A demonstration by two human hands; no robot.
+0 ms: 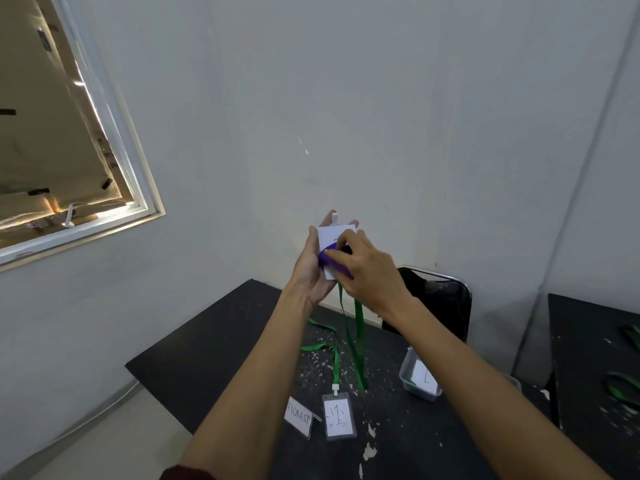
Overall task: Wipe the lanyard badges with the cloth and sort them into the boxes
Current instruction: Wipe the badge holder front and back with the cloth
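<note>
Holding a white badge (329, 241) upright in front of the wall, the left hand (309, 271) cups it from behind and below, fingertips showing past its top edge beside the white clip (334, 218). Right hand (367, 268) is closed over a purple cloth (329, 259), pressing it flat against the badge's front face; cloth sits across the lower half of the card, between the right fingers and the left palm. A green lanyard (356, 341) hangs from under the two hands down toward the black table (194, 348), its lower end reaching the tabletop. Second badge (339, 418) lies flat on the table below the hands, marked with a hand-drawn figure, its own green strap (329, 344) looping away behind it. Just left of it stands a small folded paper label (299, 418), lettering only partly readable. A clear plastic box (417, 377) with a paper card inside sits on the table to the right, partly hidden by the right forearm. Black chair (440, 299) stands behind the table. More green straps (623, 386) lie on a separate dark surface at far right. Tabletop is flecked with pale chips
</note>
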